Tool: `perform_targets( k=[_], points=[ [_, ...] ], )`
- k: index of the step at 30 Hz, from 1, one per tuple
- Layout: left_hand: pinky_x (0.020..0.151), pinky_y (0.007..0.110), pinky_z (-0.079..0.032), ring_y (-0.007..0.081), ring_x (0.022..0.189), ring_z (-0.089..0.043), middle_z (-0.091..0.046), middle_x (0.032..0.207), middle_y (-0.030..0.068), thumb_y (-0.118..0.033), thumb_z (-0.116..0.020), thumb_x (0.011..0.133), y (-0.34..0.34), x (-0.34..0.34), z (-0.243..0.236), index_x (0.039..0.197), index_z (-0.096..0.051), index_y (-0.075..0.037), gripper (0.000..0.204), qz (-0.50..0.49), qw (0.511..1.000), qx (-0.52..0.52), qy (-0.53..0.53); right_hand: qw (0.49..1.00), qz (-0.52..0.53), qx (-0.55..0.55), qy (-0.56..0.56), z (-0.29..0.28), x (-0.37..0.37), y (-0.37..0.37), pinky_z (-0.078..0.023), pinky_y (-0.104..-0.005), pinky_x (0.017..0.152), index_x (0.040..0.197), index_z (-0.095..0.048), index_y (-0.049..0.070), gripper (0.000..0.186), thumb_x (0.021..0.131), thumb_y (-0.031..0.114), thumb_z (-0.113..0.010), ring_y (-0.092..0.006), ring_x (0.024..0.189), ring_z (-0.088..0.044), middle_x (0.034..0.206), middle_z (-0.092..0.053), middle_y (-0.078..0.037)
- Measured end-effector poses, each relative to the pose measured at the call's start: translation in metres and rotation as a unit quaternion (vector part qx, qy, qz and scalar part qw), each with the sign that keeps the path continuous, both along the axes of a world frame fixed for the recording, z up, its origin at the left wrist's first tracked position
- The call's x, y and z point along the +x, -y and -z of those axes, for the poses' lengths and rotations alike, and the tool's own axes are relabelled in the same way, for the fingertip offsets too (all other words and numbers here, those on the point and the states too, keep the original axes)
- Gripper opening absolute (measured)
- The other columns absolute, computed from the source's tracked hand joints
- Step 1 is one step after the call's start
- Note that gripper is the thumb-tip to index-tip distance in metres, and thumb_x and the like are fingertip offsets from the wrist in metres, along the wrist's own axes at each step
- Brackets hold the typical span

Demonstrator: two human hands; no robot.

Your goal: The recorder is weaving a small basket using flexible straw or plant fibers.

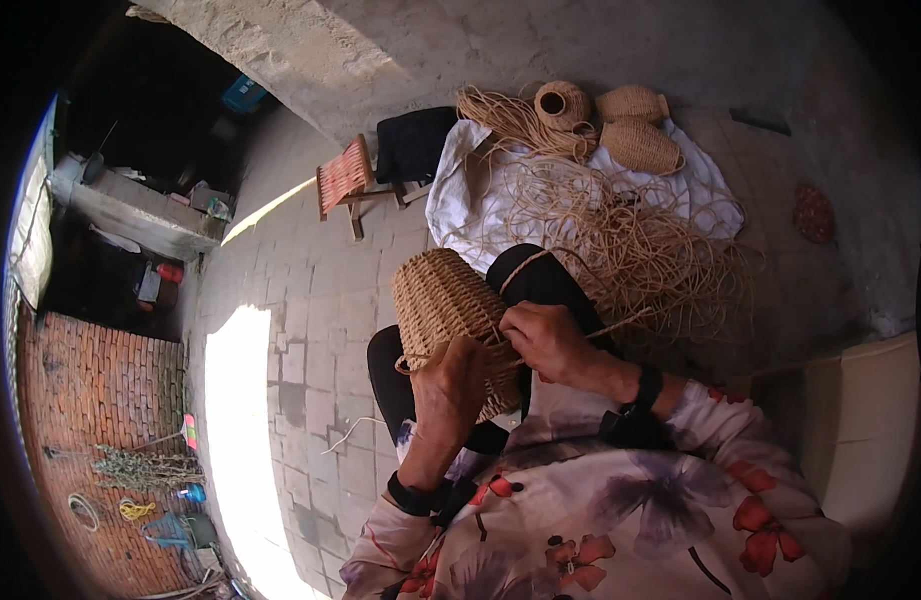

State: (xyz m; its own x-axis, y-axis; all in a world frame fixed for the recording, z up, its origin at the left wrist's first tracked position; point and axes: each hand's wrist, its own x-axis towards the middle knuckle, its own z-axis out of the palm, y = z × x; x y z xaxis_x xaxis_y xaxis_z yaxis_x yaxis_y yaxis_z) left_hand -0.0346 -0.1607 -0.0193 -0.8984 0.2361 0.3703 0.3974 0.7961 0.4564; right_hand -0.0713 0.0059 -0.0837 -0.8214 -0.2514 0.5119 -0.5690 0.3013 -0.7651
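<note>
A woven basket (442, 300) of tan twisted cord lies tilted across my lap, its body pointing away from me. My left hand (448, 388) is closed on the basket's near part, fingertips pressed to the weave. Just to its right, my right hand (548, 340) pinches a strand of cord against the same part. A loose length of cord (528, 262) loops up over my dark-trousered knee and runs toward the pile. What lies between the fingertips of both hands is partly hidden.
A tangled heap of cord (640, 255) spreads over a white cloth (460, 215) ahead. Behind it sit several finished woven vessels (640, 146) and a cord bundle (510, 112). A folding stool (346, 177) stands left of a black cloth (412, 145). Brick wall (100, 390) at far left.
</note>
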Motion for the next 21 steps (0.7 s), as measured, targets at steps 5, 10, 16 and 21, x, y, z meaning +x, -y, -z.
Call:
perform_targets(
  k=[5,10,16,21],
  points=[
    [0.055,0.039,-0.049,0.0331,0.064,-0.064,-0.063,0.073,0.0147,-0.004,-0.064,0.079,-0.004,0.002,0.000,0.080,-0.060,-0.004,0.004,-0.031,0.999,-0.035,0.014,0.996,-0.008,0.088,0.020,0.008,-0.002,0.000,-0.048,-0.0412,0.061,0.084,-0.059,0.004,0.006,0.078,0.005,-0.059,-0.0327,0.071,-0.061,0.075,-0.059,-0.013],
    [0.055,0.040,-0.050,0.0338,0.065,-0.064,-0.063,0.070,0.0163,-0.006,-0.062,0.080,-0.008,0.001,0.001,0.081,-0.060,-0.004,0.003,-0.040,0.997,-0.057,0.042,0.992,-0.004,0.120,0.048,0.010,-0.001,0.004,-0.049,-0.0420,0.062,0.086,-0.061,0.005,0.008,0.079,0.006,-0.059,-0.0333,0.071,-0.062,0.076,-0.062,-0.013],
    [0.058,0.033,-0.051,0.0237,0.063,-0.067,-0.066,0.072,0.0151,-0.010,-0.063,0.082,0.005,0.005,0.017,0.087,-0.065,-0.001,0.010,-0.064,0.996,0.048,0.045,0.994,-0.020,0.041,0.099,0.001,-0.003,0.010,-0.051,-0.0423,0.064,0.086,-0.068,0.008,0.014,0.076,0.012,-0.059,-0.0334,0.070,-0.064,0.077,-0.065,-0.016],
    [0.062,0.032,-0.051,0.0245,0.068,-0.068,-0.067,0.076,0.0143,-0.010,-0.066,0.080,0.024,0.013,0.020,0.087,-0.066,-0.002,0.010,-0.113,0.978,0.136,0.113,0.976,-0.135,0.132,0.110,-0.010,-0.015,0.021,-0.050,-0.0399,0.062,0.083,-0.068,0.007,0.012,0.076,0.010,-0.059,-0.0339,0.070,-0.064,0.074,-0.064,-0.016]
  ],
)
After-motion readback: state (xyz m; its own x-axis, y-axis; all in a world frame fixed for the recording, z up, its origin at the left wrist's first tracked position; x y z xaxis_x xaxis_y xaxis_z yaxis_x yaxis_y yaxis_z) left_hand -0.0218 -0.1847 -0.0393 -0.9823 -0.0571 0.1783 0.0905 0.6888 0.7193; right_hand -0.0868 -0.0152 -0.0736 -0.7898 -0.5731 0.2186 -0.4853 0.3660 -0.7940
